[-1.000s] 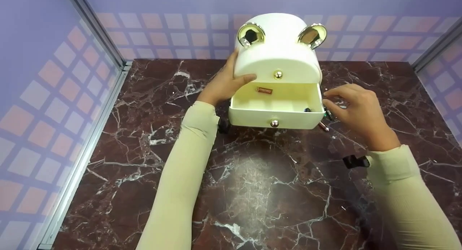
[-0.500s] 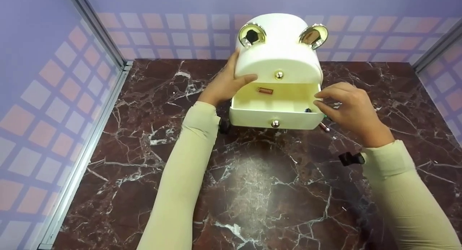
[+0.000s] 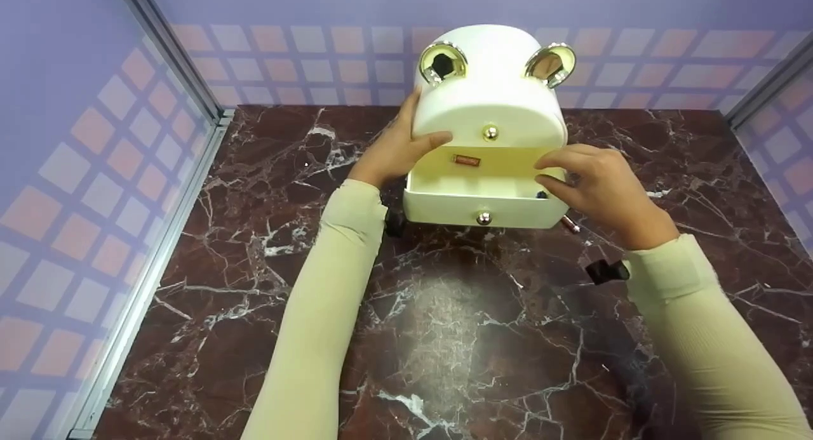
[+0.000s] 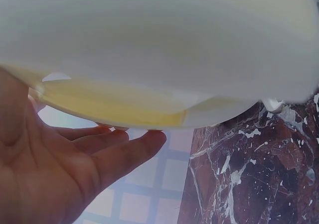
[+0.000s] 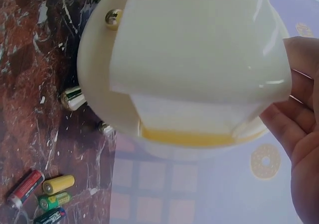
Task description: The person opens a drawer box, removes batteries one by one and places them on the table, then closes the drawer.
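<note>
A white storage box (image 3: 495,94) with gold-rimmed ears stands at the back, its lower drawer (image 3: 444,210) pulled out. My left hand (image 3: 395,149) grips the box's left side, thumb across the front edge and fingers along the side. My right hand (image 3: 600,181) is over the drawer's right wall, thumb and index fingertips close together above the inside. I cannot tell whether a small thing is between them. Inside the drawer lie a red battery (image 3: 467,160) toward the back left and a small dark blue thing (image 3: 541,195) near the front right corner.
On the marble-patterned table, right of the box, lie a red battery (image 5: 26,188), a yellow battery (image 5: 59,184), a green battery (image 5: 55,200) and a dark battery (image 5: 50,216). A purple wall (image 3: 305,8) with printed squares stands close behind the box.
My right hand has moved left, from beside the drawer's outer right wall to over its inside. My left hand and the box stay where they were.
</note>
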Motion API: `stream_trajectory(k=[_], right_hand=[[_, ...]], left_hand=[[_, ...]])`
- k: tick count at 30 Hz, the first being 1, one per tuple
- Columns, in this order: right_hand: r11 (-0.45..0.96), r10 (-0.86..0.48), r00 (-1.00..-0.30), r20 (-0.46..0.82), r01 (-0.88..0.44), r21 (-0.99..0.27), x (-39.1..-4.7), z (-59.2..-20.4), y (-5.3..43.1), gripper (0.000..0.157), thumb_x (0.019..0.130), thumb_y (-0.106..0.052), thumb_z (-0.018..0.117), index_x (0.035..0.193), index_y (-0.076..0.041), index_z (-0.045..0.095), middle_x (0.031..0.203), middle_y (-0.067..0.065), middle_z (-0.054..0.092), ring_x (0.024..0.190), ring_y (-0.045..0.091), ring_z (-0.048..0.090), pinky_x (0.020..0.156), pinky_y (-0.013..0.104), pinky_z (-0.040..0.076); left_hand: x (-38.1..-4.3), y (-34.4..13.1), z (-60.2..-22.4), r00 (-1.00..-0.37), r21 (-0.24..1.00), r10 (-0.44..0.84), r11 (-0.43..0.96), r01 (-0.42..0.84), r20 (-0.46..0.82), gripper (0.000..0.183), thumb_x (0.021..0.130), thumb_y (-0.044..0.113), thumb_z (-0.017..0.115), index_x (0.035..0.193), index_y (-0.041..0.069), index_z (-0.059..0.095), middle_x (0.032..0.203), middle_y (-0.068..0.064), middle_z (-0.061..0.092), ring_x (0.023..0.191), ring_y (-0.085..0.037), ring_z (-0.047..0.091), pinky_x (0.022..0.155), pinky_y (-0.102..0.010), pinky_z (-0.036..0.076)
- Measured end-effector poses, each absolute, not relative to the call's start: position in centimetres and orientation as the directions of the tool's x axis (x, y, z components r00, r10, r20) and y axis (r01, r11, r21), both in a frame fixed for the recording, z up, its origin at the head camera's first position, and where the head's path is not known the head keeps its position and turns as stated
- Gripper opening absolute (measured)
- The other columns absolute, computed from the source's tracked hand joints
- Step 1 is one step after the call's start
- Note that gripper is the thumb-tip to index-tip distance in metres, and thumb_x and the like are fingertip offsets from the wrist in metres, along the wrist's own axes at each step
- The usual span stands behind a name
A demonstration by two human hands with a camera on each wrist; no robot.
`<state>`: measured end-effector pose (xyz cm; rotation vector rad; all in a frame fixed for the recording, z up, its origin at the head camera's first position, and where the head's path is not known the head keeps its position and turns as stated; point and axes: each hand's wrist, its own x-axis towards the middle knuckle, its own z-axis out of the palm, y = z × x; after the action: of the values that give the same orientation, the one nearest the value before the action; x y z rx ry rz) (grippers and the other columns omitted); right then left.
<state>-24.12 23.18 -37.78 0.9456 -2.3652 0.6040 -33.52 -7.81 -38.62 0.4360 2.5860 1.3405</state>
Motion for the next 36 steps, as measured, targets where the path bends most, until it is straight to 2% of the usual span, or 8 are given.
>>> stream_trajectory(k=[3, 7, 14, 23, 31, 36], right_hand=[[0.651, -0.505, -0.623, 0.598, -0.729, -0.211, -24.4, -37.6, 22.8, 0.017, 0.080, -0.008, 0.079, 0.096, -0.007, 0.074, 0.094, 0.007, 0.075, 0.082, 0.023, 0.068, 0.072, 0.030, 0.052], [0.650, -0.531, -0.639, 0.557, -0.728, -0.216, -24.7, -37.4, 22.4, 0.018, 0.081, -0.010, 0.078, 0.099, -0.007, 0.074, 0.098, 0.007, 0.075, 0.090, 0.025, 0.070, 0.083, 0.036, 0.055], [0.629, -0.591, -0.658, 0.466, -0.738, -0.245, -25.5, -37.1, 21.8, 0.020, 0.080, -0.013, 0.079, 0.099, -0.007, 0.074, 0.097, 0.008, 0.075, 0.086, 0.028, 0.070, 0.080, 0.042, 0.056], [0.602, -0.664, -0.646, 0.376, -0.760, -0.245, -26.3, -36.6, 20.6, 0.020, 0.080, -0.018, 0.079, 0.099, -0.011, 0.074, 0.097, 0.008, 0.075, 0.089, 0.026, 0.070, 0.081, 0.042, 0.055], [0.574, -0.727, -0.621, 0.293, -0.784, -0.236, -27.0, -37.0, 19.3, 0.024, 0.080, -0.019, 0.079, 0.100, -0.007, 0.074, 0.099, 0.009, 0.075, 0.093, 0.029, 0.069, 0.086, 0.045, 0.054], [0.599, -0.723, -0.649, 0.238, -0.760, -0.253, -27.4, -36.8, 18.7, 0.025, 0.080, -0.022, 0.079, 0.100, -0.007, 0.075, 0.097, 0.007, 0.076, 0.092, 0.029, 0.069, 0.086, 0.044, 0.054]], left_hand=[[-33.5, -7.8, -38.6, -0.937, 0.820, 0.348, 0.547, 0.168, -0.040, 0.112, 0.077, 0.069, 0.062, 0.155, 0.035, -0.011, 0.161, -0.011, 0.022, 0.136, -0.032, 0.043, 0.115, -0.047, 0.034], [-33.5, -7.8, -38.6, -0.938, 0.820, 0.343, 0.549, 0.161, -0.046, 0.113, 0.076, 0.069, 0.062, 0.155, 0.035, -0.011, 0.162, -0.010, 0.020, 0.138, -0.032, 0.041, 0.117, -0.047, 0.032], [-33.5, -7.8, -38.6, -0.939, 0.817, 0.340, 0.554, 0.159, -0.048, 0.113, 0.075, 0.070, 0.062, 0.155, 0.036, -0.011, 0.163, -0.008, 0.016, 0.140, -0.032, 0.037, 0.118, -0.046, 0.029], [-33.4, -7.6, -38.6, -0.938, 0.824, 0.345, 0.539, 0.172, -0.030, 0.113, 0.075, 0.068, 0.063, 0.155, 0.035, -0.010, 0.163, -0.008, 0.018, 0.139, -0.033, 0.039, 0.117, -0.049, 0.030], [-33.3, -7.6, -38.7, -0.940, 0.818, 0.338, 0.550, 0.168, -0.034, 0.114, 0.075, 0.070, 0.062, 0.155, 0.033, -0.010, 0.163, -0.008, 0.019, 0.138, -0.032, 0.041, 0.116, -0.048, 0.032], [-33.3, -7.6, -38.8, -0.941, 0.816, 0.336, 0.552, 0.169, -0.033, 0.114, 0.075, 0.071, 0.062, 0.155, 0.033, -0.010, 0.163, -0.008, 0.019, 0.137, -0.033, 0.042, 0.116, -0.048, 0.032]])
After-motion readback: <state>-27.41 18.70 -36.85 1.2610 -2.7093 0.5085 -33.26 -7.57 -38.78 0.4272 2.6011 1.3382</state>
